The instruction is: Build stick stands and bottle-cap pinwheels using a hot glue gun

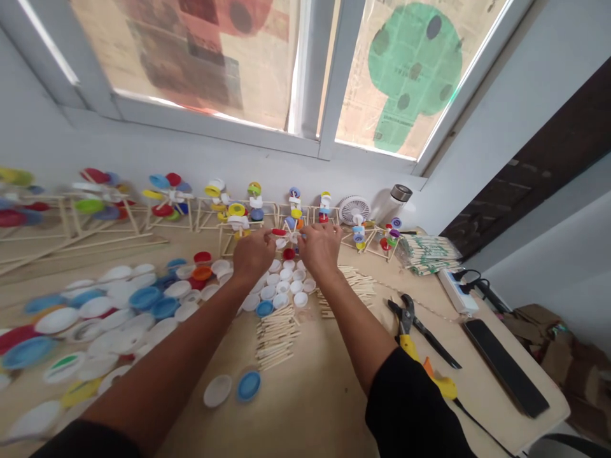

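Both arms reach far across the table. My left hand and my right hand are closed side by side around a small bottle-cap pinwheel with red and white caps on a thin stick frame. The fingers curl on its parts; exactly which piece each hand pinches is hidden. Just below the hands lies a cluster of small white caps with one blue one. Bundles of short wooden sticks lie nearer to me.
A row of finished cap pinwheels stands along the wall. Many loose lids cover the left of the table. Yellow-handled pliers, a black phone, a power strip, a small fan and packed sticks lie right.
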The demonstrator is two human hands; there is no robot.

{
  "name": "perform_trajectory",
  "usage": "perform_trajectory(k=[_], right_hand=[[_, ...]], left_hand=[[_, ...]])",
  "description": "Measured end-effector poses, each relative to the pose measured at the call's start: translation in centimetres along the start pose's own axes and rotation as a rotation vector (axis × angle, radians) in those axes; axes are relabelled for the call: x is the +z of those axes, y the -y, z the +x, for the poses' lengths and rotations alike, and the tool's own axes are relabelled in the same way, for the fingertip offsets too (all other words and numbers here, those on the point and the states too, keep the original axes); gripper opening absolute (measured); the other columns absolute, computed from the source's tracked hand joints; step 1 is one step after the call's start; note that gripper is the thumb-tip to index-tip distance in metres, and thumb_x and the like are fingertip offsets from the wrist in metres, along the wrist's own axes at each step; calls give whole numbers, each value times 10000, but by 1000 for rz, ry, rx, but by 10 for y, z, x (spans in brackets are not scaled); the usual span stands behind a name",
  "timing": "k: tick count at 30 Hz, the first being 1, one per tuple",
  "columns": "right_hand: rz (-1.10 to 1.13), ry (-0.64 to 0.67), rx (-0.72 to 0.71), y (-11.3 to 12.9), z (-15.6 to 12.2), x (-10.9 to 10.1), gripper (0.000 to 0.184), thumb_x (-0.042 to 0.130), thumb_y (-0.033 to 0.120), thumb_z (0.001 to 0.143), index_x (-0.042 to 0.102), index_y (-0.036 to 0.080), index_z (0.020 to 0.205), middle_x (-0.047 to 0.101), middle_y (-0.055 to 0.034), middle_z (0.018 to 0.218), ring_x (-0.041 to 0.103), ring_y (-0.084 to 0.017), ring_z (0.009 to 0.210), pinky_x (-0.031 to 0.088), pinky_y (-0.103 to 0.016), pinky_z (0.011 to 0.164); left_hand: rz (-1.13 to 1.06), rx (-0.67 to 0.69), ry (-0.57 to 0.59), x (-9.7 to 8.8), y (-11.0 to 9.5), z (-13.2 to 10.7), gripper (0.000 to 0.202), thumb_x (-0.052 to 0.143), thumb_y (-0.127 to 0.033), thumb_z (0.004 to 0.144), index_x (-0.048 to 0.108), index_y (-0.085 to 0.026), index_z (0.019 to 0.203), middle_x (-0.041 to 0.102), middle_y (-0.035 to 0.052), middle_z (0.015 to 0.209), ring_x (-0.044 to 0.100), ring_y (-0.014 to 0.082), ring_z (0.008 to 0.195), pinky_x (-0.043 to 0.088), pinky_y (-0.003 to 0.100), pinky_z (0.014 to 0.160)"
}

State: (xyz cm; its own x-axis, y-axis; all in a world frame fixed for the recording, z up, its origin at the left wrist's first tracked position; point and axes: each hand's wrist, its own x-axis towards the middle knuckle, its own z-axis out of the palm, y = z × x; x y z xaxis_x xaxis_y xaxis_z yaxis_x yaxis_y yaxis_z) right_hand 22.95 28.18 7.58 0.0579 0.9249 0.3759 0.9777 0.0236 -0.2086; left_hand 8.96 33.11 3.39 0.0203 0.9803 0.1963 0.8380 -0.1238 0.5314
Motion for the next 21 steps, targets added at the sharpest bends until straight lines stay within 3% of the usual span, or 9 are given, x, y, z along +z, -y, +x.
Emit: perform_trajectory(k=[5, 11, 21], right_hand=[[-110, 35, -43, -2, 12, 19, 220, 532, 251, 952, 733, 202, 1027, 734, -115, 1089, 513, -296, 1122, 195, -519, 1088], [-169, 59, -95, -5, 21, 33, 250, 487, 198, 962, 729, 196, 1027, 750, -112, 1061, 535, -289, 1074, 198, -525, 1086], [-54, 32, -27, -17, 30, 29, 205, 563, 221, 924, 764, 221, 885, 761, -90, 979, 568, -270, 1039, 238, -504, 1051]], left_hand=[[5, -8, 7, 1, 3, 1, 463, 446, -254, 839, 660, -206, 1247, 752, 83, 1113, 680, 262, 1056, 492, 336, 863], [10, -7, 15, 2, 5, 1, 478, 456, -248, 830, 645, -192, 1266, 754, 93, 1095, 682, 270, 1050, 489, 338, 860], [-17, -17, 1, -1, 11, -2, 481, 455, -210, 827, 651, -203, 1267, 759, 81, 1105, 682, 268, 1063, 492, 344, 886]])
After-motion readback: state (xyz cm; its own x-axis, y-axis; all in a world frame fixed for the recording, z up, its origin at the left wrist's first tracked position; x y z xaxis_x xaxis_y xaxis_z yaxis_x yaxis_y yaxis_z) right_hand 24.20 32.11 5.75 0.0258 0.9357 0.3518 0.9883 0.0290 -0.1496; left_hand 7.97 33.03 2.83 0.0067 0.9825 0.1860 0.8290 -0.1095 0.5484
